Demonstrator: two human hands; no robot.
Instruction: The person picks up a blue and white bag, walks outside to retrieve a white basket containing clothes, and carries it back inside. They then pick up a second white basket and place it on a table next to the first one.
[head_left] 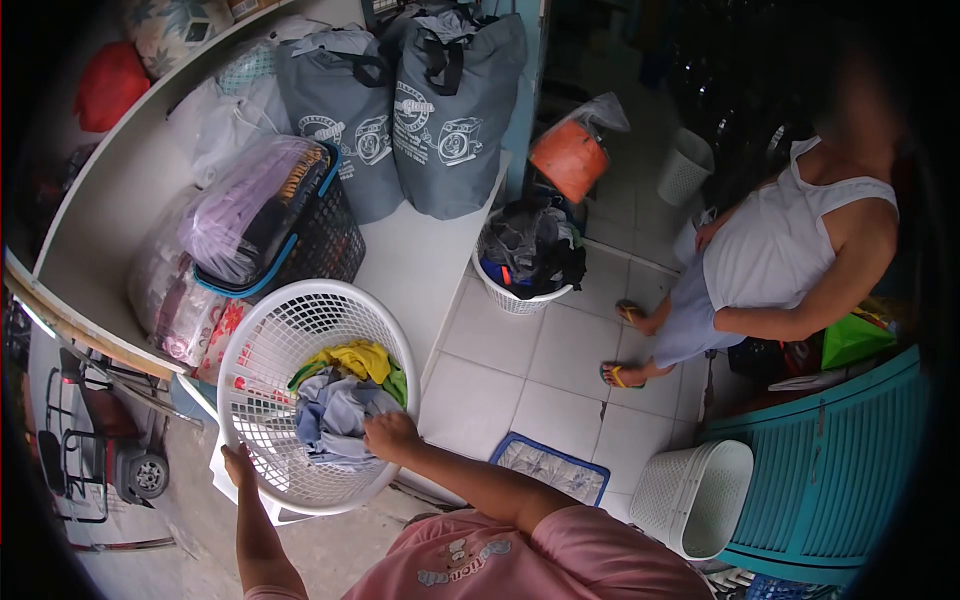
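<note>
A round white laundry basket (398, 350) with lattice sides leans toward me at the front edge of the counter. In its bottom lie a blue-grey garment (335, 412), a yellow cloth (358, 360) and a bit of green cloth (396, 384). My left hand (238, 466) grips the basket's rim on the near left side. Reaching over the near right rim, my right hand (391, 437) has its fingers curled on the blue-grey garment; the fingertips are partly hidden.
Grey laundry bags (455, 120) and a dark basket (335, 225) with plastic-wrapped laundry stand on the white counter (400, 262). A full white basket (520, 298) sits on the tiles. To the right stands a person (770, 260), with stacked white bins (690, 495) nearer me.
</note>
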